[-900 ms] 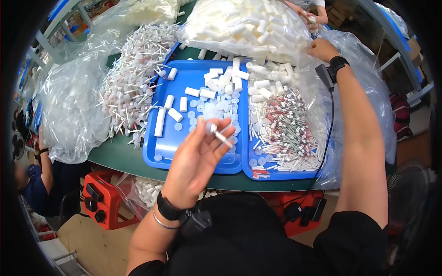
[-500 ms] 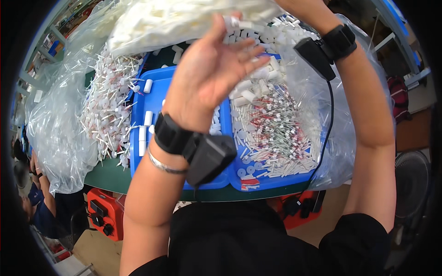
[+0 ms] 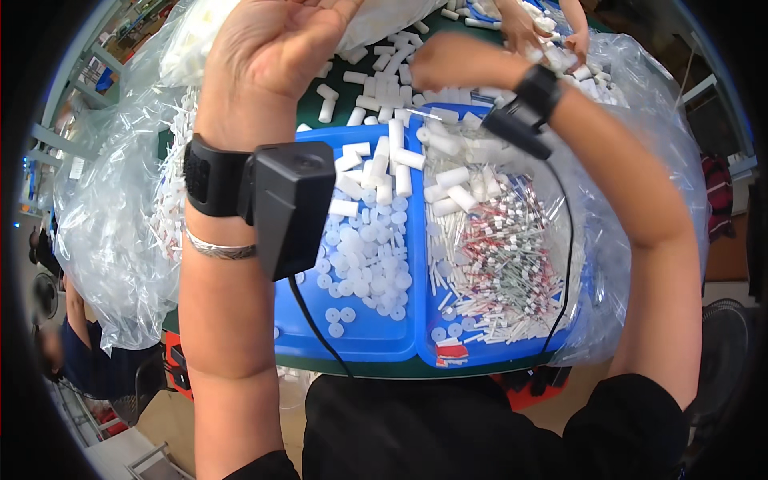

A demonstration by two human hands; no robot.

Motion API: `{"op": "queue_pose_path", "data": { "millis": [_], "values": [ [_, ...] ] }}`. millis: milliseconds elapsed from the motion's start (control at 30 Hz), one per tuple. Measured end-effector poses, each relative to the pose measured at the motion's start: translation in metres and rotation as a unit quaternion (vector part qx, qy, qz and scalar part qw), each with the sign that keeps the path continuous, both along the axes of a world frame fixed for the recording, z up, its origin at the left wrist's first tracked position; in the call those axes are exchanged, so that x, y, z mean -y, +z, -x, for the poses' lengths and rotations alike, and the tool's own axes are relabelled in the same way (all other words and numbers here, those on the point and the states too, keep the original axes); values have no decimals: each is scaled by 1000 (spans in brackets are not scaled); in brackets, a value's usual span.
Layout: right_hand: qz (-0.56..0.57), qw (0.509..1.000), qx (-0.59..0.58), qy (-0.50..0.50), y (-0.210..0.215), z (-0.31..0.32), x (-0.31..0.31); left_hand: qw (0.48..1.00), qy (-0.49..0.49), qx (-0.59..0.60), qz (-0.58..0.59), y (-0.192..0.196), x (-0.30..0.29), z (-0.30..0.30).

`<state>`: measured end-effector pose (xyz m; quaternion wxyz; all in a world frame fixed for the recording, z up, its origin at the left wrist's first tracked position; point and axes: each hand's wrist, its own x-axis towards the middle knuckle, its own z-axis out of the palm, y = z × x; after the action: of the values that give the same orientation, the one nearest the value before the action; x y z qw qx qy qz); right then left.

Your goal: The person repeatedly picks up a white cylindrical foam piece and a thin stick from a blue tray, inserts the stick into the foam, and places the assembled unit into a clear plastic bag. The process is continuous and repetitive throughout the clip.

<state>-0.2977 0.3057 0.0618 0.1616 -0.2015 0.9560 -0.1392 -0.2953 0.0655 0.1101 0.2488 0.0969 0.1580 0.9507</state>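
We see white tubes (image 3: 382,164) heaped at the far end of the blue tray (image 3: 376,340), with white discs (image 3: 364,268) near its middle. Our right hand (image 3: 460,62) hovers blurred just beyond the tray; whether its fingers grip anything we cannot tell. Our left hand (image 3: 276,44) is raised above the tray, fingers curled, their grip hidden. Thin sticks (image 3: 504,256) fill the tray's right half.

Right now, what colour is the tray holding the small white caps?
Blue tray, clearest in the head view.
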Motion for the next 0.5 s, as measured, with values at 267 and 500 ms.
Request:
{"op": "queue_pose_path", "data": {
  "millis": [267, 500],
  "values": [
    [-173, 950, -79, 247, -77, 45, 104, 996, 56, 65, 17, -3, 16, -2],
    [-235, 963, 21, 130, -69, 88, -14, 999, -4, 34, 13, -8, 22, 6]
  ]
}}
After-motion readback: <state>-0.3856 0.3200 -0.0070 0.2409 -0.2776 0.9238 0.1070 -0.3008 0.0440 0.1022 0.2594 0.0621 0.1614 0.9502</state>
